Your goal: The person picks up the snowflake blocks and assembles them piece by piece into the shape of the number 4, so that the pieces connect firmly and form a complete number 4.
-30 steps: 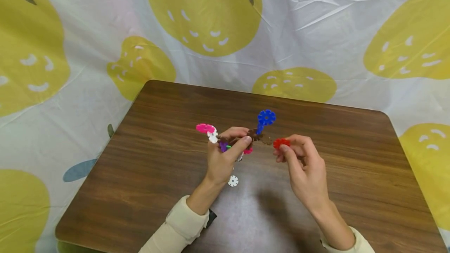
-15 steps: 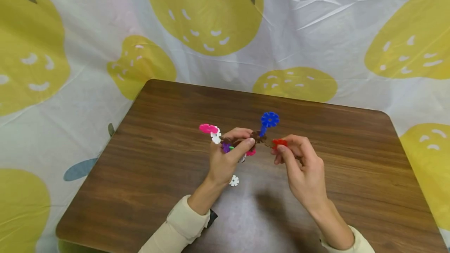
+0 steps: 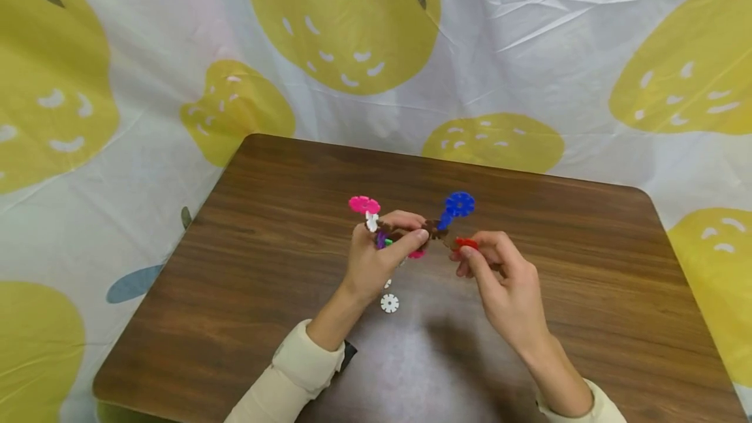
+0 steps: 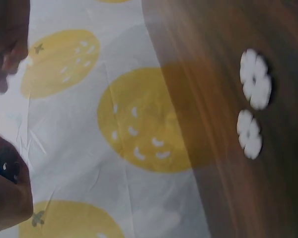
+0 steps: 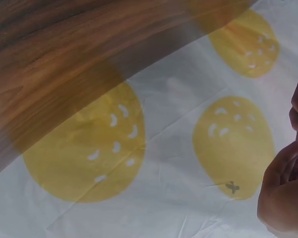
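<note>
My left hand [image 3: 373,266] grips a cluster of joined plastic notched discs above the table, thumb on top. Brown discs [image 3: 435,230] run through its middle. Two blue discs [image 3: 460,203] stick up at its right end, and a pink disc [image 3: 364,204] on a white disc [image 3: 372,220] rises at the left. Purple, green and more pink pieces show partly below the thumb. My right hand [image 3: 511,286] pinches a red disc [image 3: 467,245] between thumb and fingers, close to the cluster's right end. Whether red and brown touch is too small to tell.
Beneath the hands lie two loose white discs on the table; both the larger-looking one [image 4: 255,79] and the other [image 4: 249,134] appear in the left wrist view. The brown wood-grain table [image 3: 587,247] has rounded corners. A fruit-patterned cloth [image 3: 529,31] hangs behind it.
The cluster has shifted right and tilted in my left hand, its blue end now lower and farther right. My right hand has brought the red disc slightly left and down, nearer the cluster.
</note>
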### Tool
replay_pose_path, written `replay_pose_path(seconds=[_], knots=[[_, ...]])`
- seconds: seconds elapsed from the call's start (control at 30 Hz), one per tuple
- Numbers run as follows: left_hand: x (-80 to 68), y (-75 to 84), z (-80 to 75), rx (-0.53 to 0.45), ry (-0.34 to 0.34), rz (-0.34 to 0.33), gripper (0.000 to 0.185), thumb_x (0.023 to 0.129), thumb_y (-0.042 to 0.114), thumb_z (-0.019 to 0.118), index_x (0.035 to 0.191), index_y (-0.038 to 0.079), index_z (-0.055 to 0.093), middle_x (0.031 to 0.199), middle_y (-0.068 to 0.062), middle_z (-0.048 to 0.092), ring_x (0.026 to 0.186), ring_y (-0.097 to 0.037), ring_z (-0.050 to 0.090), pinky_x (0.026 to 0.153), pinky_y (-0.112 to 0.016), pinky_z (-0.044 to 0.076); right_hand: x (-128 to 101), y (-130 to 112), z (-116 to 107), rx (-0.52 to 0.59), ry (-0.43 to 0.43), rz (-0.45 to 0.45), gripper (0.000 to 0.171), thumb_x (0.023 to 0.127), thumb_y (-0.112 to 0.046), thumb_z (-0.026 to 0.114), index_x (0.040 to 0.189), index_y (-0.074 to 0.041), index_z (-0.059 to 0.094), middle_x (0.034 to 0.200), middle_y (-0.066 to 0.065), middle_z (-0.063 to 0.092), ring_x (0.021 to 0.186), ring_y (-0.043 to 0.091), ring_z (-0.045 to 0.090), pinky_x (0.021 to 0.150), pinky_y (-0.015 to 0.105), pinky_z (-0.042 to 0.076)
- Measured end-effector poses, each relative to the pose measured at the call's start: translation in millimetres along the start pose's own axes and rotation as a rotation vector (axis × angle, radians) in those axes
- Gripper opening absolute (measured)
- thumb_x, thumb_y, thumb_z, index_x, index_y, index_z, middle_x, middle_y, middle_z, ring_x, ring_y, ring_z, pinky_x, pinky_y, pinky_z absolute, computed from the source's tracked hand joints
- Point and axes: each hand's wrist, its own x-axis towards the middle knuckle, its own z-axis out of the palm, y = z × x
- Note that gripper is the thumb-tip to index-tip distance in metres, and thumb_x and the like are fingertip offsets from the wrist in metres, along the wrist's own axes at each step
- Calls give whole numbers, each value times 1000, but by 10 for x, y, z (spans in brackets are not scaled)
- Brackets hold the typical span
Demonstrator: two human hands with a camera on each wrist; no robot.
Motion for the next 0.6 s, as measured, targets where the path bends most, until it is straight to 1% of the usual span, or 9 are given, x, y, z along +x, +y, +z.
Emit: replay_pose_path(seconds=[0.07, 0.13, 0.2, 0.23, 0.33, 0.43, 0.53, 0.6], knots=[[47, 17, -45, 58, -41, -12, 5, 88, -2, 75, 92, -6, 75, 100, -24, 74, 80, -10, 71, 70, -23, 61, -8, 20, -8, -25, -14, 29, 7, 97, 2, 67, 101, -4, 68, 84, 0, 73, 69, 5, 66, 63, 16, 56], [99, 49, -82, 104, -94, -27, 5, 89, 0, 76, 92, -4, 76, 97, -21, 75, 76, -9, 70, 67, -23, 59, -19, 30, -8, -36, -14, 66, 6, 97, -3, 70, 99, -8, 72, 80, -2, 70, 67, 5, 65, 58, 16, 53], [151, 97, -107, 151, -146, -47, 6, 89, 2, 76, 94, -1, 77, 94, -18, 76, 74, -10, 68, 65, -23, 57, -24, 32, -8, -16, -16, 117, 4, 96, -7, 71, 98, -10, 74, 75, -1, 68, 64, 8, 64, 55, 18, 51], [179, 122, -116, 167, -166, -68, 7, 89, 4, 77, 95, 0, 78, 93, -16, 76, 73, -10, 68, 65, -23, 57, -29, 35, -5, -9, -16, 146, 4, 96, -8, 72, 98, -11, 74, 73, -1, 68, 62, 9, 64, 54, 19, 51], [264, 208, -133, 230, -218, -132, 8, 90, 9, 79, 95, 4, 78, 89, -11, 76, 71, -12, 65, 63, -24, 55, -38, 48, 9, 46, -44, 224, 3, 98, -12, 71, 99, -13, 74, 70, 3, 70, 62, 12, 66, 55, 23, 53], [367, 295, -131, 294, -272, -180, 11, 89, 13, 80, 97, 7, 76, 89, -8, 76, 76, -15, 69, 66, -27, 58, -43, 80, 37, 106, -68, 256, 4, 99, -11, 69, 100, -10, 73, 74, 4, 74, 64, 15, 70, 62, 27, 61], [474, 375, -117, 350, -339, -207, 18, 88, 14, 82, 101, 8, 72, 95, -7, 75, 85, -16, 72, 73, -29, 62, -50, 117, 75, 183, -69, 264, 7, 100, -8, 66, 100, -3, 71, 78, 1, 76, 65, 17, 72, 63, 31, 63], [535, 424, -104, 380, -383, -218, 23, 88, 15, 83, 105, 8, 70, 99, -6, 75, 91, -15, 73, 77, -30, 63, -57, 138, 102, 240, -59, 265, 9, 101, -6, 64, 101, 1, 69, 81, 2, 78, 65, 18, 73, 63, 33, 64]])
